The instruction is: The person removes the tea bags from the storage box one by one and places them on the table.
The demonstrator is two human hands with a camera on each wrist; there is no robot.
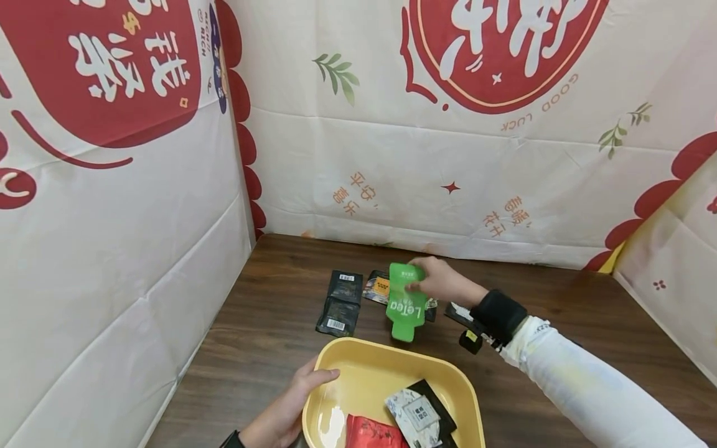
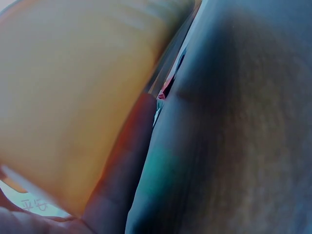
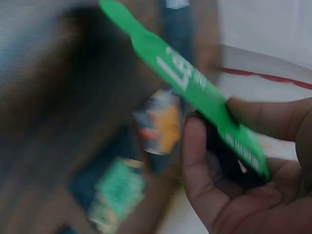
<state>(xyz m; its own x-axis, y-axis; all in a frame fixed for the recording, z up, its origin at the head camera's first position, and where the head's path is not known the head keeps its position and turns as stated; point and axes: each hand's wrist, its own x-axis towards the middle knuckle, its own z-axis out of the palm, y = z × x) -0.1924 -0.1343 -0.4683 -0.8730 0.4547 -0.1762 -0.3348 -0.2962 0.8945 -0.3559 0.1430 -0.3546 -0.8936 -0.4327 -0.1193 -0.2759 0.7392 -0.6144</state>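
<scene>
Packet, green, "LeTea" print (image 1: 405, 305): up off the table (image 1: 241, 367), pinched by the right hand (image 1: 442, 280), thumb on one face, fingers on the other. From my end the right wrist view backs that up; the packets beyond are blurred there. Left hand (image 1: 294, 398) grips the left side of the yellow tub (image 1: 358, 389), thumb over the rim, fingers along the outer wall. In the tub I see a red packet (image 1: 372, 432) and, right of it, a white patterned packet (image 1: 411, 417) overlapping a black packet (image 1: 437, 401). Orange-labelled packet (image 1: 378, 287) lies on the table, partly hidden by the green one. Left of that, two black pouches (image 1: 342, 302) with barcode labels, end to end; can't tell if joined. Small black item (image 1: 470, 341) with yellow on it, near the right wrist, I can't identify.
</scene>
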